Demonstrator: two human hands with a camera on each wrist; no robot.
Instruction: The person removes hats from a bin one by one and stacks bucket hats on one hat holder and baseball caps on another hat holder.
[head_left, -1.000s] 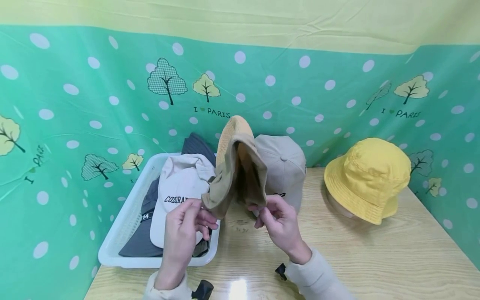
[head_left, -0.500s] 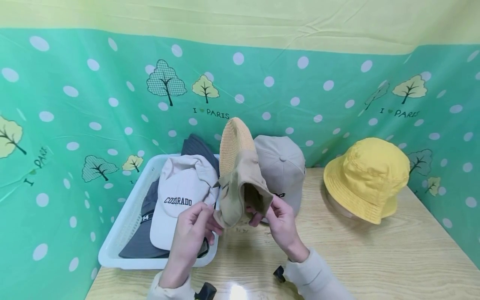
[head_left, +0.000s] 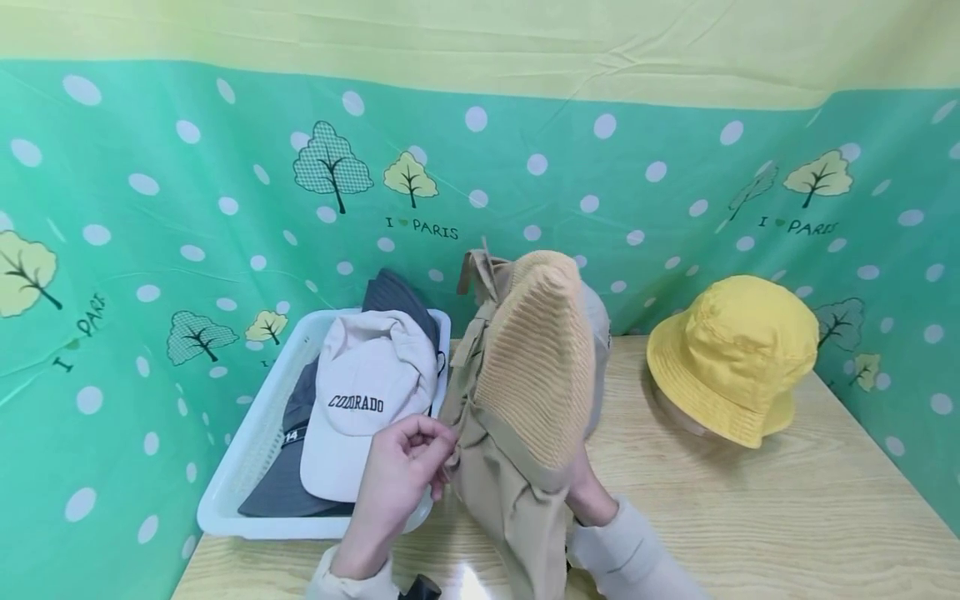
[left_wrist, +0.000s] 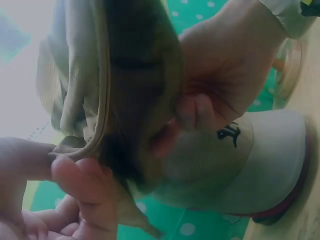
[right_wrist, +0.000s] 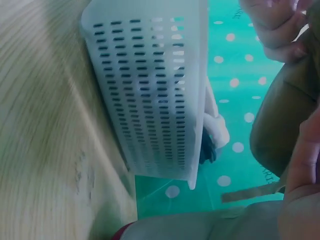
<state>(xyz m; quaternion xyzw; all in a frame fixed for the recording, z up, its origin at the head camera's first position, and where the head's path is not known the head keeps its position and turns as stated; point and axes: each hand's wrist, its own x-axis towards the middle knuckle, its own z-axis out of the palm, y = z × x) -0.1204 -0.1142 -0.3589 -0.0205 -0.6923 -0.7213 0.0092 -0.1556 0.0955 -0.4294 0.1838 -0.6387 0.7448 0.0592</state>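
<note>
A khaki cloth hat (head_left: 532,375) with a ribbed straw-coloured woven panel and cloth ties is held up over the table. My left hand (head_left: 408,467) pinches its cloth edge between thumb and fingers; in the left wrist view that hand (left_wrist: 82,195) shows the piped edge caught at its fingertips. Mostly hidden behind the hat in the head view, my right hand (head_left: 588,492) grips the other side. The left wrist view shows the right hand's (left_wrist: 225,65) fingers bent at the hat's far edge.
A white basket (head_left: 213,500) at left holds a white COLORADO cap (head_left: 360,375) and dark hats. Behind the held hat, a grey cap (left_wrist: 270,160) is partly hidden. A yellow bucket hat (head_left: 735,358) sits on a stand at right. A dotted curtain (head_left: 637,183) backs the table.
The hat has been turned and tilted, so its woven panel now faces the head camera and its cloth hangs lower. The right hand has gone behind it; the left hand has shifted slightly right.
</note>
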